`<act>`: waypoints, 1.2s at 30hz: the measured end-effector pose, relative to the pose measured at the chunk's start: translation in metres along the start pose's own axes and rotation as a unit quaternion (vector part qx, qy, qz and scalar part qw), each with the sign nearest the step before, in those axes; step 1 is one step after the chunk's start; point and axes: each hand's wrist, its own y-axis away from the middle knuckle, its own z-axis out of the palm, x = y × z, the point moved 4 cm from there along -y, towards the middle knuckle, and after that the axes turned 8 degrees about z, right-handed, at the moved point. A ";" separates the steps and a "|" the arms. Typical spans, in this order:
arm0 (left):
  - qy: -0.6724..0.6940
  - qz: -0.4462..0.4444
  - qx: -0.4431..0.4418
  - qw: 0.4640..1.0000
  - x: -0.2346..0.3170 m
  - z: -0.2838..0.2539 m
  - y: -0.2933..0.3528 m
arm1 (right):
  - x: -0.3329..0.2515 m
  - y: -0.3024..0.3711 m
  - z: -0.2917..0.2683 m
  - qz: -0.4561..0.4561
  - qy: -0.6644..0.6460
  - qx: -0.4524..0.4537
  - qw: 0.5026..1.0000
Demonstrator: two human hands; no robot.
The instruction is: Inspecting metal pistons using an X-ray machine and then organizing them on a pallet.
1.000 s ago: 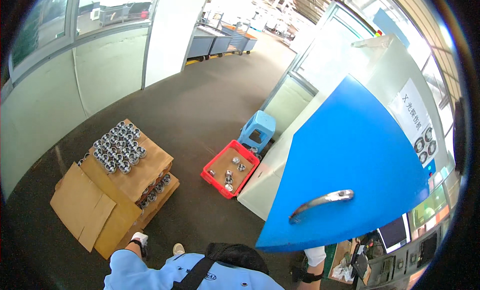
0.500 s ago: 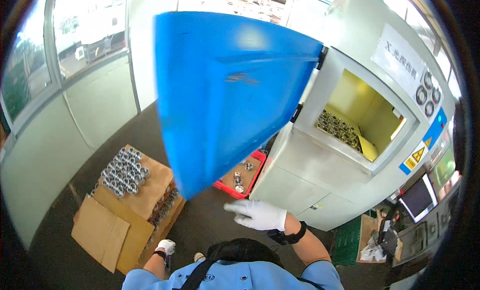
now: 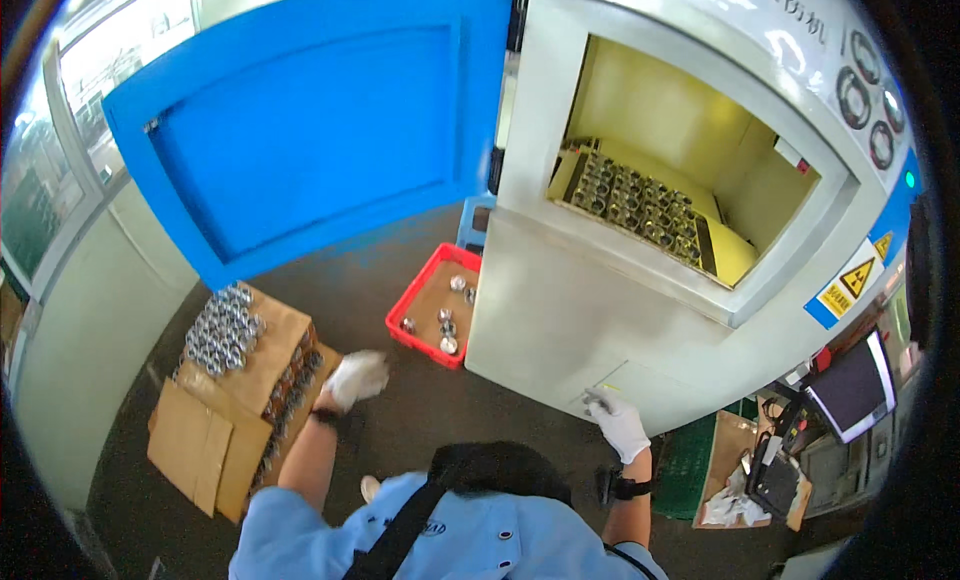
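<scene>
My left hand [image 3: 357, 380], in a white glove, is raised beside a stack of metal parts. It is smeared by motion, so its fingers do not show clearly. My right hand [image 3: 619, 426], also gloved, is low in front of a pale grey cabinet [image 3: 560, 295], fingers stretched out and apart with nothing seen in them. The cabinet's blue door [image 3: 310, 130] is swung wide to the left. Inside the yellow-lit chamber, several round metal parts [image 3: 635, 205] stand in rows on a tray. A red crate [image 3: 398, 315] beside the cabinet holds several more parts on brown board.
Shiny metal parts [image 3: 222, 330] sit on the layered cardboard stack at left, with loose cardboard sheets [image 3: 190, 445] leaning on it. A blue stool [image 3: 470, 223] is behind the crate. At right are a monitor [image 3: 852, 388], a green crate [image 3: 690, 465] and a cluttered surface.
The blue door has swung further open to the left. My right hand has moved right to the cabinet's lower front. My left hand has risen beside the stack. The view has shifted.
</scene>
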 end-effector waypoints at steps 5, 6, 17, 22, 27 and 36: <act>-0.201 0.109 -0.117 0.966 0.140 0.170 -0.174 | 0.032 0.002 -0.076 0.031 -0.030 0.078 0.996; -0.214 0.162 -0.167 0.949 0.164 0.199 -0.199 | 0.039 0.001 -0.087 0.042 -0.041 0.101 0.993; -0.695 0.190 -0.358 0.594 0.238 0.421 -0.463 | 0.088 0.063 -0.118 0.215 -0.006 0.171 0.961; -0.776 0.057 -0.472 0.414 0.179 0.443 -0.526 | 0.127 0.078 -0.125 0.305 -0.136 0.280 0.900; -0.787 0.083 -0.474 0.386 0.134 0.436 -0.569 | 0.124 0.053 -0.139 0.294 -0.109 0.302 0.900; -0.846 0.114 -0.437 0.283 0.128 0.444 -0.557 | -0.067 -0.090 -0.271 -0.096 0.220 0.220 0.946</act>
